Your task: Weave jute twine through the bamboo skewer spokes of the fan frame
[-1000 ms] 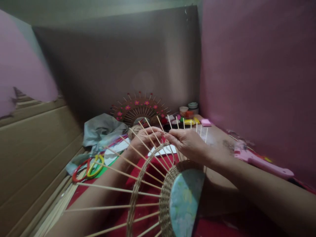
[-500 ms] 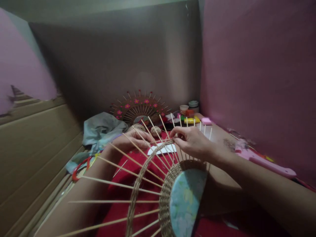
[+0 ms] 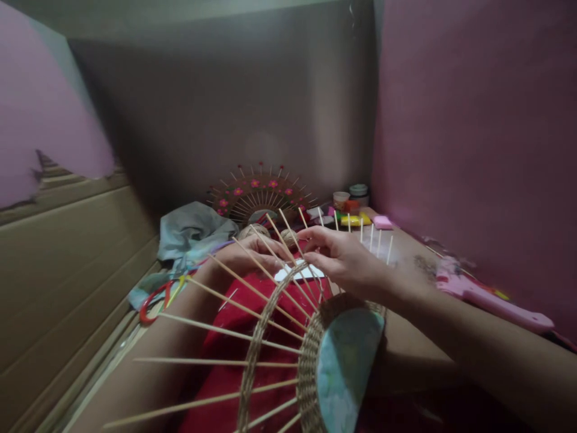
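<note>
Sticks (image 3: 193,323) across left hand (image 3: 252,254), grip unclear — right hand (image 3: 345,258), part-open by twine band (image 3: 267,314), scissors (image 3: 143,311) near

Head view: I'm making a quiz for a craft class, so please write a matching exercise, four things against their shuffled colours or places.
Column one
1. Glue gun
2. Half-round panel
3. Crumpled cloth
4. Far spoked fan

Column two
A. Grey-blue, heaped at the left
B. At the back, with pink flowers
C. Pink, lying at the right
D. Pale blue, edged by twine weave

Pairs: 1-C, 2-D, 3-A, 4-B
</note>
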`<action>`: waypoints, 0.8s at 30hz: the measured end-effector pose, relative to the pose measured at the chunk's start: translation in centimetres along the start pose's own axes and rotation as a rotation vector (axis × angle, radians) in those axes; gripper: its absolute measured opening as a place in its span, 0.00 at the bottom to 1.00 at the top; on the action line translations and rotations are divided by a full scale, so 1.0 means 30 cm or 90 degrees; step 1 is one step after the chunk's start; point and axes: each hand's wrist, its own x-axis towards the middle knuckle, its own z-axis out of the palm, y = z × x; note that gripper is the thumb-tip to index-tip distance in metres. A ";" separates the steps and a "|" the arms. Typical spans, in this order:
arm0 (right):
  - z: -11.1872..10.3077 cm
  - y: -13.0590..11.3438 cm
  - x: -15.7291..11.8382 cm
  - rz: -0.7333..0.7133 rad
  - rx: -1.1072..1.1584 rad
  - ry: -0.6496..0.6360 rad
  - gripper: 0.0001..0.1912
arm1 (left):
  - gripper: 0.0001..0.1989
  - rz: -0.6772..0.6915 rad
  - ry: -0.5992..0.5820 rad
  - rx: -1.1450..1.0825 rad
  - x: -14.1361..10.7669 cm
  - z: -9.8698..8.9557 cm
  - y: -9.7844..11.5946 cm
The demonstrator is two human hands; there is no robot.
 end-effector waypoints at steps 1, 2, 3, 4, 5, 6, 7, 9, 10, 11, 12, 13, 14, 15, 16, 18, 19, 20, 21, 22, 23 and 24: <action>0.005 -0.005 0.010 0.052 0.047 -0.023 0.12 | 0.10 0.000 0.002 -0.013 -0.001 0.004 0.003; 0.009 -0.010 0.019 0.104 0.093 -0.038 0.12 | 0.10 0.002 0.003 -0.028 -0.001 0.008 0.004; 0.013 -0.015 0.028 0.155 0.136 -0.041 0.12 | 0.09 0.004 0.008 -0.046 -0.001 0.011 0.005; 0.016 -0.020 0.036 0.202 0.176 -0.042 0.13 | 0.08 0.006 0.019 -0.067 0.001 0.014 0.006; 0.019 -0.025 0.042 0.238 0.211 -0.040 0.13 | 0.07 0.008 0.037 -0.094 0.004 0.018 0.005; 0.021 -0.028 0.047 0.258 0.241 -0.037 0.14 | 0.06 0.010 0.064 -0.126 0.009 0.021 0.003; 0.024 -0.029 0.050 0.266 0.263 -0.033 0.16 | 0.06 0.010 0.093 -0.159 0.015 0.025 0.000; 0.030 -0.024 0.050 0.261 0.289 -0.027 0.18 | 0.06 0.007 0.144 -0.217 0.030 0.032 -0.011; 0.033 -0.018 0.049 0.254 0.294 -0.019 0.19 | 0.06 0.010 0.157 -0.242 0.038 0.035 -0.019; 0.035 -0.011 0.046 0.244 0.292 -0.008 0.19 | 0.06 0.014 0.163 -0.262 0.045 0.036 -0.028; 0.037 -0.003 0.043 0.233 0.285 0.003 0.18 | 0.07 0.018 0.161 -0.278 0.051 0.036 -0.037; 0.039 0.005 0.040 0.221 0.275 0.011 0.17 | 0.07 0.020 0.153 -0.290 0.056 0.036 -0.048; 0.039 0.011 0.037 0.207 0.261 0.016 0.16 | 0.07 0.021 0.145 -0.301 0.060 0.034 -0.057; 0.040 0.017 0.035 0.197 0.245 0.015 0.15 | 0.07 0.022 0.138 -0.310 0.063 0.032 -0.066; 0.040 0.020 0.034 0.190 0.228 0.010 0.13 | 0.07 0.020 0.133 -0.318 0.065 0.030 -0.073; 0.041 0.024 0.033 0.183 0.187 0.010 0.13 | 0.07 0.023 0.136 -0.329 0.066 0.028 -0.082; 0.042 0.024 0.033 0.179 0.162 0.016 0.13 | 0.06 0.031 0.139 -0.334 0.065 0.028 -0.083; 0.043 0.025 0.034 0.174 0.135 0.023 0.13 | 0.06 0.040 0.136 -0.338 0.063 0.029 -0.082; 0.044 0.026 0.033 0.166 0.111 0.028 0.13 | 0.07 0.052 0.126 -0.338 0.060 0.030 -0.080; 0.045 0.027 0.033 0.157 0.092 0.030 0.11 | 0.08 0.065 0.112 -0.336 0.057 0.033 -0.077; 0.045 0.029 0.032 0.150 0.082 0.028 0.09 | 0.09 0.077 0.094 -0.336 0.053 0.035 -0.074; 0.045 0.030 0.031 0.147 0.082 0.025 0.07 | 0.11 0.086 0.079 -0.341 0.049 0.039 -0.070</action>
